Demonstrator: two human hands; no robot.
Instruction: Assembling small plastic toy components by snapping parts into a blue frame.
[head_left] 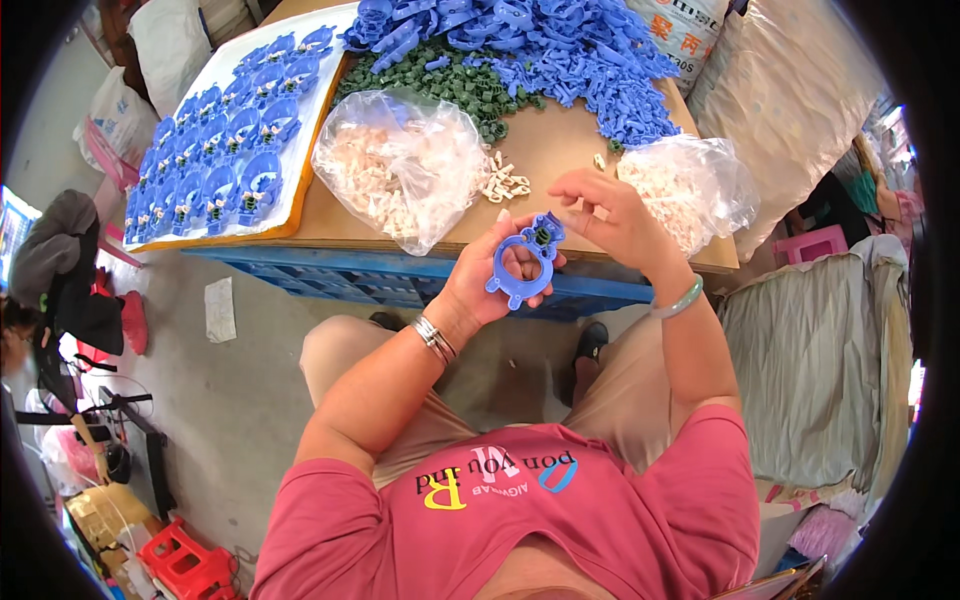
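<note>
White tray (309, 92) with orange rim ran along the bench (570, 135)'s left edge, rows of blue assemblies (243, 125) on it. Clear bag (400, 165) of cream bits sat at the front edge, dark green parts pile (480, 95) behind it. Left hand (474, 282) was just off the front edge, thumb and fingers clamped on the blue ring part (499, 264), dark green piece (543, 236) at its top. Loose cream bits (506, 181) lay near the front edge, right beside the bag; blue parts heap (520, 45) filled the back edge. Right hand (622, 217) was beside the ring's top, fingers bent; couldn't tell if tips were pinching anything. Second clear bag (690, 185), also cream bits: front right corner.
</note>
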